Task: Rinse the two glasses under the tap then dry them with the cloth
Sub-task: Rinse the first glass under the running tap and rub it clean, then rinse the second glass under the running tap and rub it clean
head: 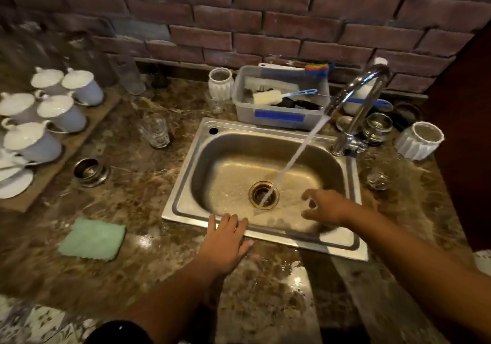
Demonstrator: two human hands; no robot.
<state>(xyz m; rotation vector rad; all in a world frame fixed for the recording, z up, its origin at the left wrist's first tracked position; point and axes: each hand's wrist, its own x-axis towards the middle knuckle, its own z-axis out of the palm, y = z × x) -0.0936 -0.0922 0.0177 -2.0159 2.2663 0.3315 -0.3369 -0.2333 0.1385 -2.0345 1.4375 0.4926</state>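
The scene is dimly, warmly lit. Glare is seen on the wet table (pixel 297 277) and the sink (pixel 342 241) rim. The left edge is blurred, and lines are bent by wide-angle distortion.

Your left hand (pixel 225 240) lies flat at the front rim of the sink (pixel 186 184). Your right hand (pixel 326 207) hangs over the basin, fingers spread, holding nothing. Water (pixel 297 155) from the tap (pixel 356 96) falls into the drain (pixel 263 193) just left of your right hand. The cloth (pixel 93 238) lies left of your left hand, with a glass (pixel 155 131) beyond it. A second glass (pixel 378 177) stands beyond your right hand.
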